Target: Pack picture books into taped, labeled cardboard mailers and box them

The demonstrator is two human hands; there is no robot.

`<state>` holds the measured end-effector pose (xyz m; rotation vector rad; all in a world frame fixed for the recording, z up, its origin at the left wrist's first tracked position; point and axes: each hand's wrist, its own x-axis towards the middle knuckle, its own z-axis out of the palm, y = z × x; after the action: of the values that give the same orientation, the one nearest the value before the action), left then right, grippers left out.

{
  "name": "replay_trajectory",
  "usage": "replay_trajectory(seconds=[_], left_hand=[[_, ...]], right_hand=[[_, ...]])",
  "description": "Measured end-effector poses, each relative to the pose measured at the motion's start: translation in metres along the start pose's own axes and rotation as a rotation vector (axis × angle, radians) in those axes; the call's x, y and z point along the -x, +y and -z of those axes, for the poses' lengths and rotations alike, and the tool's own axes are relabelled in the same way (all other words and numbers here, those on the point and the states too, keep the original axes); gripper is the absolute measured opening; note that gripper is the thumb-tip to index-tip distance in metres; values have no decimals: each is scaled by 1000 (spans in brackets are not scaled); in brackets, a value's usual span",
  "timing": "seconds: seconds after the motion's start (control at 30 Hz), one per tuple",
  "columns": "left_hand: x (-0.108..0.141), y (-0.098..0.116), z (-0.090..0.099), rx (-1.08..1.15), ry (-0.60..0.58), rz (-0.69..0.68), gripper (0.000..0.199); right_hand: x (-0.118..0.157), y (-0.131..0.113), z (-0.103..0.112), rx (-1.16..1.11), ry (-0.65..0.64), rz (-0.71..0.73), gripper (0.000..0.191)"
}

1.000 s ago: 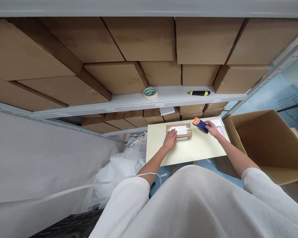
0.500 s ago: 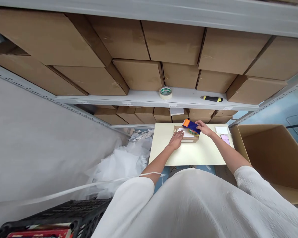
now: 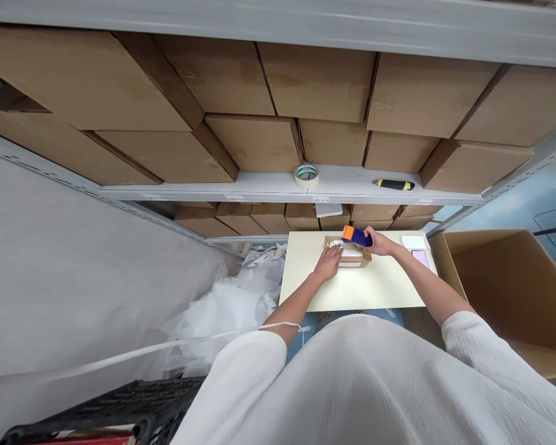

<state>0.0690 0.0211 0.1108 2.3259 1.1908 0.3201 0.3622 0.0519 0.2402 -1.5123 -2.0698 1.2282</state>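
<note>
A small cardboard box (image 3: pixel 351 262) with white paper on its top and a white label on its front side lies on the pale yellow tabletop (image 3: pixel 315 298). My left hand (image 3: pixel 328 262) rests on the box's left part, fingers stretched out over the top. Above the right part of the box, my right hand (image 3: pixel 379 241) grips a blue and orange tape dispenser (image 3: pixel 360 237). Its orange end points left, and a tape roll with a green and yellow core shows partly beneath it. I cannot tell whether the dispenser touches the box.
White pads (image 3: pixel 412 241) and a phone (image 3: pixel 419 258) lie at the table's right. A tape roll (image 3: pixel 306 176) and a utility knife (image 3: pixel 395 185) sit on the shelf among cartons (image 3: pixel 254 143). A large open carton (image 3: pixel 514 284) stands right; white packing sheets (image 3: pixel 231 309) and a black crate (image 3: pixel 106 405) are left.
My right hand has shifted slightly and now wraps more fully around the tape dispenser, which has turned a little. My left hand stays on the box.
</note>
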Motion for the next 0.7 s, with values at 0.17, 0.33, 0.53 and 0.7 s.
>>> replay_trajectory(seconds=[0.17, 0.33, 0.53, 0.7], left_hand=[[-3, -1, 9, 112, 22, 13, 55], [-7, 8, 22, 402, 127, 161, 37], [-32, 24, 55, 971, 361, 558, 18], [-46, 40, 77, 1117, 246, 676, 32]], right_hand=[[0, -1, 7, 23, -48, 30, 55], [0, 3, 7, 44, -57, 46, 54], [-1, 11, 3, 45, -27, 39, 57], [2, 12, 2, 12, -23, 43, 57]])
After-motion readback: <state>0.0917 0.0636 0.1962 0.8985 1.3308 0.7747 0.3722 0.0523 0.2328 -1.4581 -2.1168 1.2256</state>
